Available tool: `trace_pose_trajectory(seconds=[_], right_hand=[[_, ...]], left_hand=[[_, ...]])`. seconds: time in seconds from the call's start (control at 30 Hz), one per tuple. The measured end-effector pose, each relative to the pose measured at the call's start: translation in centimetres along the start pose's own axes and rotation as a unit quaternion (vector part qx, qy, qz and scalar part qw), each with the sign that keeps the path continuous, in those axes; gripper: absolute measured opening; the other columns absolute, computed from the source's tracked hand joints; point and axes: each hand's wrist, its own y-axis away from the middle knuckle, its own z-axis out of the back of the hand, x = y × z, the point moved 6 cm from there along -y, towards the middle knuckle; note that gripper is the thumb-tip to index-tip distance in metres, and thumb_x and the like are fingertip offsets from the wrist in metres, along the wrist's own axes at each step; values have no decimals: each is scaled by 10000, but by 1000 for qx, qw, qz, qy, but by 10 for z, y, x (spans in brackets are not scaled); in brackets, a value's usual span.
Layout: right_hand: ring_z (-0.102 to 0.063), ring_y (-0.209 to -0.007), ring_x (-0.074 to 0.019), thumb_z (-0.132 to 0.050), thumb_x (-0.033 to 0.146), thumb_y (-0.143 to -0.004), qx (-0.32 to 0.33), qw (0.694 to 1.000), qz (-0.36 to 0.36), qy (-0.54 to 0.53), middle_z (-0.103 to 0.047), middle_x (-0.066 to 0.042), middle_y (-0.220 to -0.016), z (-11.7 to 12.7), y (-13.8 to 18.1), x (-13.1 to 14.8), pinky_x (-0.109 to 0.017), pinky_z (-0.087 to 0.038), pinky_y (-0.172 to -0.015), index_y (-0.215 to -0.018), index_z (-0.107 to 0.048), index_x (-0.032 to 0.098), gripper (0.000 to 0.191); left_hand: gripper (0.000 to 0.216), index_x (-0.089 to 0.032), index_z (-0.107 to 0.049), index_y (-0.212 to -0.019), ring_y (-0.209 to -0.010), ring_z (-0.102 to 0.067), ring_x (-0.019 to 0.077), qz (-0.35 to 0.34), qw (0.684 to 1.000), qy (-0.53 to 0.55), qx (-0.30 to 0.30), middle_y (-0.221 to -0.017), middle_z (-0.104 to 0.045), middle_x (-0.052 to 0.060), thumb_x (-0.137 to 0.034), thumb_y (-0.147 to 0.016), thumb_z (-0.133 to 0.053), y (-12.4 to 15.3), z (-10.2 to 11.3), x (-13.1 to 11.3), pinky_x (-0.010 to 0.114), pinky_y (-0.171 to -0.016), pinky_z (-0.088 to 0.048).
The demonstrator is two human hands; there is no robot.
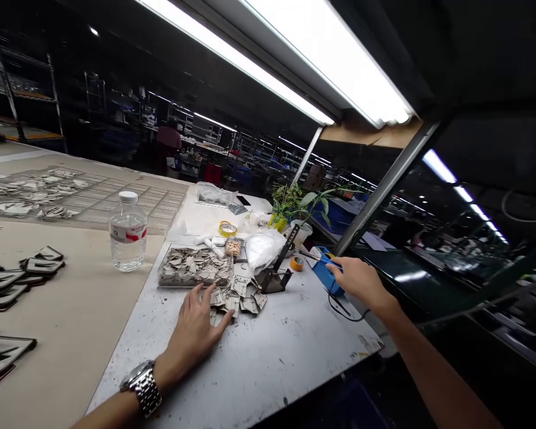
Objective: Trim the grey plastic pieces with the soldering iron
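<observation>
Left hand spread palm down on the white work table, fingers fanned, fingertips touching the edge of the loose grey-and-white patches, with no clear pinch. Steel wristwatch on that wrist, forearm cut off by the bottom of the frame. Right hand curved over a blue box, fingers across its top, palm turned out of view, so grip or mere contact impossible to tell.

Loose patches lying between the two hands, nearer the left, some partly hidden under the fingers. Behind them, more patches heaped in a shallow clear tray, the lower layers out of sight. Just right of the loose patches, a black metal stand with a tilted arm. Beside the blue box, an orange tape roll and a thin rod (too thin and blurred to identify). Black cord looping from the box across the tabletop.

Scuffed, paint-flecked tabletop between the forearms, running down to a near edge partly cut off by the frame, with a dark drop beyond the right corner. Past the table's left edge, a beige board with dark patches sliced off by the frame, and a water bottle standing well apart from both hands
</observation>
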Motion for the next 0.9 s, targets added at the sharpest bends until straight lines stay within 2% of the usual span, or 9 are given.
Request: trace_pose_trajectory(seconds=[0.17,0.33,0.43,0.7,0.9], right_hand=[[-741,-1222,-356,-469,464,-1132,25,1000,9,11,-786,-168,-1355,6,-14,20,-376,-526,-870,-1405,-780,226,478],[-754,-1177,-352,-469,467,-1128,44,999,16,22,-804,-183,-1282,2,-26,31,-371,-536,-871,-1380,-784,201,483],[-760,-1151,-345,-452,471,-1133,42,999,14,26,-806,-188,-1263,-2,-31,34,-368,-535,-885,-1342,-796,193,490],[-755,-1179,-351,-428,483,-1148,37,999,8,21,-795,-200,-1291,-14,-32,36,-373,-533,-898,-1388,-772,183,516],[-766,-1158,-349,-456,454,-1140,26,999,20,32,-804,-192,-1251,-4,-32,42,-375,-535,-898,-1313,-794,182,468]], left_hand=[[823,-105,-545,-1576,-1507,-503,488,-8,1000,-6,15,-1573,-488,288,-703,-1012,-568,3,-5,2,661,-1212,-476],[842,-105,-551,-1582,-1513,-505,490,-7,1000,3,24,-1586,-502,294,-719,-1006,-563,3,-6,1,662,-1215,-472],[833,-88,-561,-1574,-1512,-509,484,-8,1000,6,23,-1576,-521,297,-701,-1011,-559,3,-5,0,656,-1226,-465],[810,-71,-573,-1570,-1502,-519,472,-17,999,-5,30,-1565,-536,289,-675,-1032,-536,3,-4,-3,636,-1241,-457],[765,-113,-572,-1554,-1495,-523,453,-29,999,-8,15,-1539,-563,265,-674,-1036,-544,3,-4,-2,629,-1228,-465]])
